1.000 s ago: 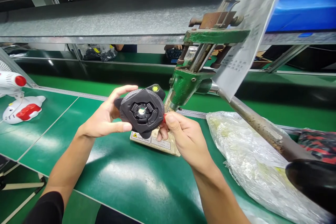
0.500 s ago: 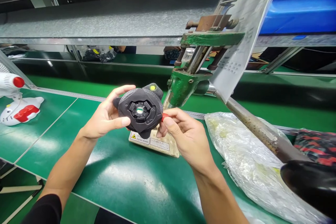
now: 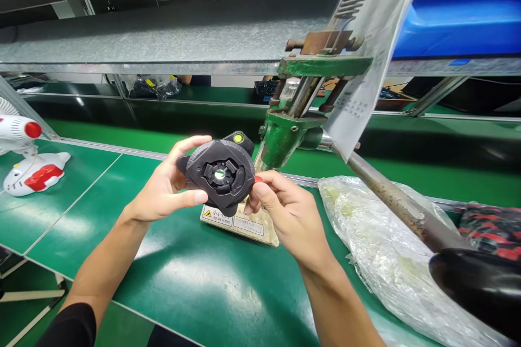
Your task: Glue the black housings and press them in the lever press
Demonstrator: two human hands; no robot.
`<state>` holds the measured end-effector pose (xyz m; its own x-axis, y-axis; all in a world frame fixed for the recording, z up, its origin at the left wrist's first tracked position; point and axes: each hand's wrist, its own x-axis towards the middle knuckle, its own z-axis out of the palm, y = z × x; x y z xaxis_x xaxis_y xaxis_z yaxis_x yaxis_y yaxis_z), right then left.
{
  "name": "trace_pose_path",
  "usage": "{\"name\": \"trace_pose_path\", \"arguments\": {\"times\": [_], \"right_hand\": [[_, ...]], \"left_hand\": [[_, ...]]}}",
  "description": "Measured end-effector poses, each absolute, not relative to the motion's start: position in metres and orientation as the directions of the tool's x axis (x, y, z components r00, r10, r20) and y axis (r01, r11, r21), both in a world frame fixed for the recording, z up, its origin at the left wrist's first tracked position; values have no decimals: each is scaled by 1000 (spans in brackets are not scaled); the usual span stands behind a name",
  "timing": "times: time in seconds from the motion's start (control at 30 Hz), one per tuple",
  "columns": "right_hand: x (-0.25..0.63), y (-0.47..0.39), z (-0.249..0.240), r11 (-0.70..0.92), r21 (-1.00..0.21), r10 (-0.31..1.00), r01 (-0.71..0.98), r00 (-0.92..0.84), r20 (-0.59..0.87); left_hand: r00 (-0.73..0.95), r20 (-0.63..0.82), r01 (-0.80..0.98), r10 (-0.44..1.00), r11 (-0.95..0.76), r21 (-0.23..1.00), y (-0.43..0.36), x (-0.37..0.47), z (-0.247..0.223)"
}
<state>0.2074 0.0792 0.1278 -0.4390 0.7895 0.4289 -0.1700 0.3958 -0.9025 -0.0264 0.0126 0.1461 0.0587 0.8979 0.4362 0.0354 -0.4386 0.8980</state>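
A black round plastic base with a ridged rim and a yellow-green bubble level (image 3: 207, 164) is held up over the green bench. My left hand (image 3: 165, 187) grips it from the left, thumb across its face and fingers around the back. On the right edge sits a small red tab (image 3: 258, 179), pinched between the thumb and forefinger of my right hand (image 3: 287, 209); most of the tab is covered by the fingers. Just behind stands a green hand press (image 3: 280, 138), its pale base plate (image 3: 266, 233) bearing warning labels.
The press lever (image 3: 391, 200) ends in a black knob (image 3: 474, 287) at the right. Clear plastic bags (image 3: 366, 238) lie beneath it, near red-and-black parts (image 3: 490, 227). A white-and-red fan (image 3: 35, 173) stands at the left. A paper sheet (image 3: 366, 70) hangs beside the press.
The view has shifted slightly. Both hands keep their hold on the black base and the red tab, and less of the red tab shows now.
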Motion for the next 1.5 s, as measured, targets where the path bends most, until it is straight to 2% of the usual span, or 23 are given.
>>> {"name": "trace_pose_path", "arguments": {"times": [0.57,0.83,1.2,1.5], "right_hand": [[206,81,125,382,-919,810,-96,-444,383],[207,82,127,344,-929,818,-135,-444,367],[207,80,126,292,-942,807,-165,-485,335],[210,74,132,339,-933,789,-123,-503,353]], "left_hand": [[52,401,30,915,-403,915,12,-23,144],[56,365,-17,929,-365,931,15,-20,146],[48,391,-57,919,-389,920,20,-25,141],[46,376,-92,925,-371,924,20,-27,141]]}}
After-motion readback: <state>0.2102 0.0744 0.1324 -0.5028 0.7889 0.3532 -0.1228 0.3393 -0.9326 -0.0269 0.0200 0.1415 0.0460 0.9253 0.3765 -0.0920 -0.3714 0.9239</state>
